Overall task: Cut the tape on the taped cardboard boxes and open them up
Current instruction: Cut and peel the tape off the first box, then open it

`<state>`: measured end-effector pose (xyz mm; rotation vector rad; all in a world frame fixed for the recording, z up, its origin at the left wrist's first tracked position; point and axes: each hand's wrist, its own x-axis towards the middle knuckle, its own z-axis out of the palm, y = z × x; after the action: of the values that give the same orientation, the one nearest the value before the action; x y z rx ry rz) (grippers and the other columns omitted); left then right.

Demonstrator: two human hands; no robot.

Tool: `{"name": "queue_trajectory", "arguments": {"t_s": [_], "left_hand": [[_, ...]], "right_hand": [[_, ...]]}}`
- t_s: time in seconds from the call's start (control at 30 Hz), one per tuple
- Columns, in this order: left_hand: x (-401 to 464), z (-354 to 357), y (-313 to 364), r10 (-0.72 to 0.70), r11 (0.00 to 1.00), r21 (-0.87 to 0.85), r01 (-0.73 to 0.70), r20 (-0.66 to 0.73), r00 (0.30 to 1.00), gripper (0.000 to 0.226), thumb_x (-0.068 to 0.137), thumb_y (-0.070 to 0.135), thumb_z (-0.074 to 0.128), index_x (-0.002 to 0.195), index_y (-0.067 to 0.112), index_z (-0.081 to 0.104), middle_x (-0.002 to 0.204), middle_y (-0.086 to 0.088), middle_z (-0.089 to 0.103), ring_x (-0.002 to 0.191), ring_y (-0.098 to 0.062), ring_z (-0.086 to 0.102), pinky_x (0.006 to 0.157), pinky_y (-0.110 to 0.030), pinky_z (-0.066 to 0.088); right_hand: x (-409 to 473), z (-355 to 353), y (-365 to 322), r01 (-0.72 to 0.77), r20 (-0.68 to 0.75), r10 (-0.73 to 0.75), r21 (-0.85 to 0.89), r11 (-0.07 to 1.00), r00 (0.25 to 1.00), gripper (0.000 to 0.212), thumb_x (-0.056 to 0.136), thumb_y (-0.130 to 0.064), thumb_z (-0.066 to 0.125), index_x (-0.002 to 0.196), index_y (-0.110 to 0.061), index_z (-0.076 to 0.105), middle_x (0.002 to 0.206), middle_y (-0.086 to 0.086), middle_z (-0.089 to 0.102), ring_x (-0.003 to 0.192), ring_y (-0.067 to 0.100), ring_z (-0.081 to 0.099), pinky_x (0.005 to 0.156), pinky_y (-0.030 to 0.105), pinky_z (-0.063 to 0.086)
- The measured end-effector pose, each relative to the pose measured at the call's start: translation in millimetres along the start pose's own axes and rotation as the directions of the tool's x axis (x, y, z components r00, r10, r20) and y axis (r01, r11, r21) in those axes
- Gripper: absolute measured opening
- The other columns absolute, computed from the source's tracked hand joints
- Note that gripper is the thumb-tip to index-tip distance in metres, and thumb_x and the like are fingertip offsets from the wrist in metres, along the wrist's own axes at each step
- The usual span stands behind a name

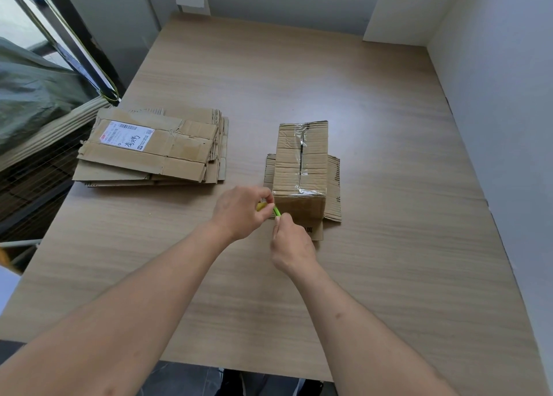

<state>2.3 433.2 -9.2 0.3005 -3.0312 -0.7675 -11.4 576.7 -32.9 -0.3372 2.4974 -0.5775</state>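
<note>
1. At the left of the table lies a stack of flattened boxes (a shipping label shows on the top sheet). It sits well apart from both hands.

2. The left hand comes next, its fingers curled round one end of a green cutter. The tool is mostly hidden between the two hands, so whether a blade is out I cannot tell.

3. The right hand pinches the cutter's other end with its fingertips — both hands seem busy with the tool itself, likely readying it, not yet cutting.

4. The taped box stands just beyond and slightly right of the hands, its near face almost touching the cutter. Its long axis runs straight away from the person, and the clear tape follows that axis along the top seam, then folds down over the near edge.

5. The coming move turns on this — the seam starts just above the hands and leads away from them. The right hand is nearer the seam line; the left is nearer the box's left corner and could steady it.
</note>
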Motion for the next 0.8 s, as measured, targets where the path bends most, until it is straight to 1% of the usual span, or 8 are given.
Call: {"name": "queue_trajectory", "arguments": {"t_s": [0.13, 0.23, 0.3, 0.37, 0.47, 0.6, 0.7, 0.8], "left_hand": [[0.7, -3.5, -3.3, 0.055, 0.997, 0.060, -0.054, -0.019, 0.998, 0.012, 0.094, 0.038, 0.068, 0.094, 0.028, 0.074, 0.057, 0.009, 0.048, 0.061, -0.021, 0.050, 0.059, -0.033, 0.044], [2.4, -5.9, -5.7, 0.117, 0.988, 0.111, -0.112, -0.045, 0.992, 0.011, 0.094, 0.036, 0.068, 0.093, 0.027, 0.074, 0.062, 0.007, 0.054, 0.060, -0.024, 0.052, 0.057, -0.029, 0.034], [1.9, -6.5, -8.0, 0.149, 0.982, 0.130, -0.140, -0.065, 0.987, 0.009, 0.092, 0.034, 0.070, 0.091, 0.026, 0.074, 0.062, 0.003, 0.062, 0.059, -0.030, 0.059, 0.054, -0.030, 0.036], [1.6, -6.4, -10.4, 0.162, 0.978, 0.141, -0.151, -0.070, 0.984, 0.008, 0.092, 0.034, 0.070, 0.090, 0.026, 0.072, 0.063, 0.001, 0.064, 0.061, -0.032, 0.062, 0.054, -0.031, 0.043], [0.9, -12.0, -10.5, 0.066, 0.995, 0.085, -0.060, -0.069, 0.995, 0.010, 0.095, 0.037, 0.067, 0.095, 0.029, 0.073, 0.066, 0.004, 0.062, 0.064, -0.028, 0.060, 0.061, -0.033, 0.048], [2.2, -15.9, -17.5, -0.060, 0.996, 0.061, 0.063, -0.051, 0.997, 0.012, 0.097, 0.040, 0.064, 0.096, 0.031, 0.071, 0.068, 0.008, 0.058, 0.067, -0.022, 0.054, 0.068, -0.034, 0.050], [2.2, -16.4, -20.1, -0.089, 0.994, 0.062, 0.092, -0.047, 0.995, 0.013, 0.097, 0.041, 0.064, 0.097, 0.030, 0.071, 0.068, 0.008, 0.059, 0.068, -0.022, 0.055, 0.067, -0.033, 0.050], [2.3, -16.8, -19.1, -0.105, 0.992, 0.058, 0.108, -0.057, 0.993, 0.013, 0.097, 0.041, 0.064, 0.097, 0.030, 0.072, 0.069, 0.008, 0.059, 0.070, -0.024, 0.060, 0.066, -0.033, 0.051]], "right_hand": [[4.7, -1.5, -5.2, -0.021, 0.011, 0.022, -0.027, 0.999, 1.000, 0.033, 0.111, -0.039, 0.019, 0.109, -0.016, 0.042, 0.113, 0.017, 0.066, 0.104, 0.039, 0.061, 0.072, 0.039, 0.037], [7.0, -4.4, -11.5, -0.048, 0.015, 0.048, -0.045, 0.998, 0.999, 0.034, 0.112, -0.037, 0.021, 0.115, -0.014, 0.045, 0.117, 0.017, 0.065, 0.108, 0.038, 0.061, 0.074, 0.039, 0.038], [7.4, -6.6, -15.4, -0.062, 0.012, 0.063, -0.051, 0.997, 0.998, 0.032, 0.111, -0.036, 0.023, 0.115, -0.014, 0.046, 0.119, 0.016, 0.065, 0.109, 0.038, 0.061, 0.075, 0.038, 0.038], [7.5, -7.9, -16.6, -0.067, 0.005, 0.067, -0.052, 0.996, 0.998, 0.030, 0.111, -0.035, 0.023, 0.113, -0.014, 0.045, 0.119, 0.016, 0.065, 0.109, 0.038, 0.061, 0.074, 0.038, 0.038], [7.8, -8.0, -13.4, -0.057, -0.022, 0.057, 0.003, 0.998, 0.998, 0.032, 0.111, -0.039, 0.020, 0.102, -0.017, 0.041, 0.112, 0.016, 0.066, 0.099, 0.038, 0.061, 0.073, 0.039, 0.038], [6.3, -12.2, -11.6, -0.023, -0.084, 0.034, 0.133, 0.991, 0.996, 0.038, 0.110, -0.044, 0.020, 0.099, -0.017, 0.043, 0.101, 0.016, 0.064, 0.089, 0.038, 0.057, 0.071, 0.041, 0.039], [5.3, -17.3, -14.4, 0.005, -0.124, 0.015, 0.161, 0.987, 0.992, 0.039, 0.110, -0.045, 0.021, 0.097, -0.017, 0.044, 0.096, 0.016, 0.063, 0.082, 0.035, 0.050, 0.070, 0.040, 0.037], [2.5, -16.1, -17.0, 0.035, -0.149, -0.012, 0.158, 0.987, 0.989, 0.039, 0.110, -0.044, 0.021, 0.096, -0.016, 0.044, 0.089, 0.013, 0.060, 0.081, 0.037, 0.053, 0.067, 0.040, 0.037]]}}
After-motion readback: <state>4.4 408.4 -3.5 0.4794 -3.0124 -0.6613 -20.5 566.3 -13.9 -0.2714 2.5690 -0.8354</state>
